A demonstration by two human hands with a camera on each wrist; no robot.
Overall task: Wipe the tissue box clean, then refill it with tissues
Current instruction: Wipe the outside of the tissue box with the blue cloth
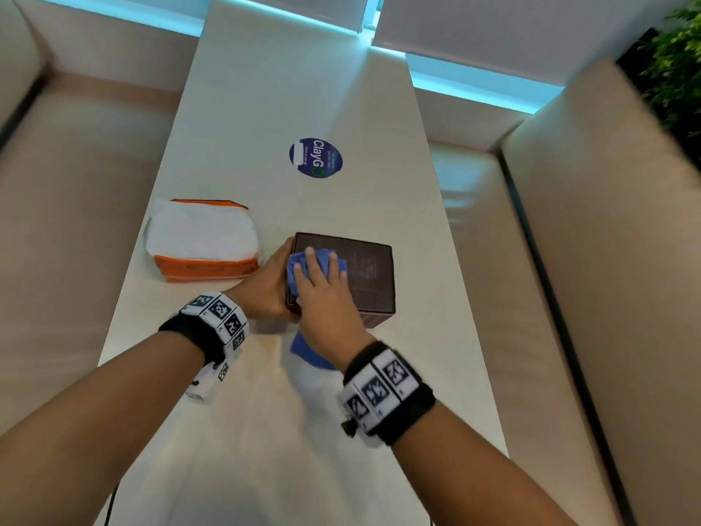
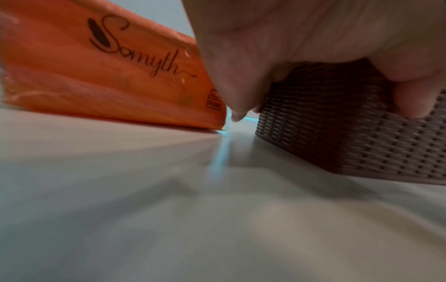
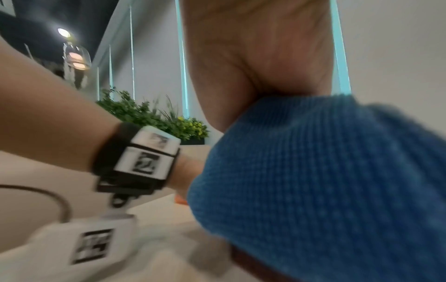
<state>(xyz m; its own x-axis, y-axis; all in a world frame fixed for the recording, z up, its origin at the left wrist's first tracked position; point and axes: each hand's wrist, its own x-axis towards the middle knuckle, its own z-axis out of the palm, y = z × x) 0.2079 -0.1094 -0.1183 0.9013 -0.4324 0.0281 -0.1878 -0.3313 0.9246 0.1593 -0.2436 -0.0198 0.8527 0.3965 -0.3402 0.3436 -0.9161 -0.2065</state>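
Observation:
A dark brown woven tissue box (image 1: 370,273) (image 2: 337,129) stands on the pale table (image 1: 265,108). My left hand (image 1: 271,282) (image 2: 277,47) grips its left side, thumb and fingers curled round the near left corner. My right hand (image 1: 322,282) (image 3: 260,57) lies flat on the box's top with straight fingers, pressing a blue cloth (image 1: 299,265) (image 3: 325,181) against it; part of the cloth hangs off the near edge. An orange pack of white tissues (image 1: 203,241) (image 2: 108,66), torn open on top, lies to the left of the box.
A round blue sticker (image 1: 316,158) sits on the table beyond the box. Beige upholstered benches (image 1: 76,241) run along both sides of the table. Green plants (image 1: 675,62) stand at the far right. A cable (image 3: 48,198) trails from my left wristband.

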